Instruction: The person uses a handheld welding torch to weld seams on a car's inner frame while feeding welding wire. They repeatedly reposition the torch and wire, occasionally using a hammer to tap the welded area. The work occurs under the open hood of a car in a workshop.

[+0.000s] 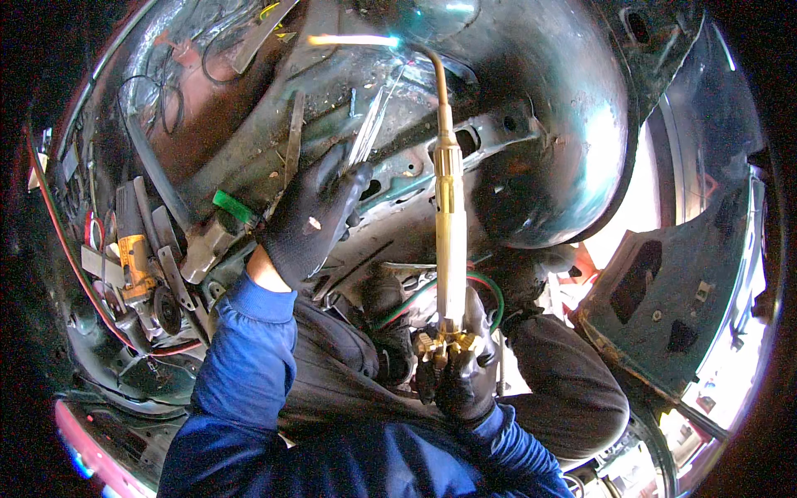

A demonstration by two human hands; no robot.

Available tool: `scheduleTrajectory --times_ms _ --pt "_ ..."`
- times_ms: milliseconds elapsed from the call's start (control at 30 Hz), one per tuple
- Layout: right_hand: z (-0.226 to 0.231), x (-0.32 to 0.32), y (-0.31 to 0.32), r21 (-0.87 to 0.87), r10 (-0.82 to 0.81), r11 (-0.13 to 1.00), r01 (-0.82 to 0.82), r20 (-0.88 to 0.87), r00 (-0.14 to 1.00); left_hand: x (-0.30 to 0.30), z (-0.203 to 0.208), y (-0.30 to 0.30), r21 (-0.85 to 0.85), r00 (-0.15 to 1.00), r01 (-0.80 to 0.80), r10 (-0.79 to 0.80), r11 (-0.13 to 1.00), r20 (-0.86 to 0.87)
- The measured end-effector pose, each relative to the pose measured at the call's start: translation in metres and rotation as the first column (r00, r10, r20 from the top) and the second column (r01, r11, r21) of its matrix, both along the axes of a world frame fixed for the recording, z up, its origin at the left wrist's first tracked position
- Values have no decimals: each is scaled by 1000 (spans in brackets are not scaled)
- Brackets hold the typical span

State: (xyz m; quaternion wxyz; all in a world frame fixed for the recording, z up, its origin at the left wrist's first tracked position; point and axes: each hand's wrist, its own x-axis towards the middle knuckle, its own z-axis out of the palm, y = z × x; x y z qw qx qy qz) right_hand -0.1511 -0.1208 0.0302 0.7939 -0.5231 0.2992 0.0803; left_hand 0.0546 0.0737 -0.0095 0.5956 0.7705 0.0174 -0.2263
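In a black glove, my right hand [469,378] is closed round the valve end of a brass welding torch [450,249]. The torch stands nearly upright in view, its bent neck at the top. From its tip a bright flame [355,40] streams to the left over the dark sheet metal [390,75]. My left hand [311,220], also gloved in black, has several thin shiny metal rods [375,120] between thumb and fingers. Their far ends point up toward the area under the torch tip. Part of the left fingers is hidden behind the hand.
Left of me lie a yellow-and-grey angle grinder [137,261], hand tools and a green block [232,206]. A red hose [66,249] runs along the left side. Green and red hoses [496,290] loop behind the torch. A rounded metal wheel housing [564,124] bulges at the right.
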Motion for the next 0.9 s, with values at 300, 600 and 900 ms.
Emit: scheduleTrajectory --times_ms 300,600,900 --pt "15 8 18 103 -148 982 156 -81 986 7 -10 5 47 971 46 -55 998 234" --pt "-3 24 38 38 -214 975 220 -127 969 8 5 -2 -14 999 39 -39 999 -18" --pt "-13 28 36 12 -190 981 191 -80 979 8 0 -4 -76 995 -20 13 997 -99"
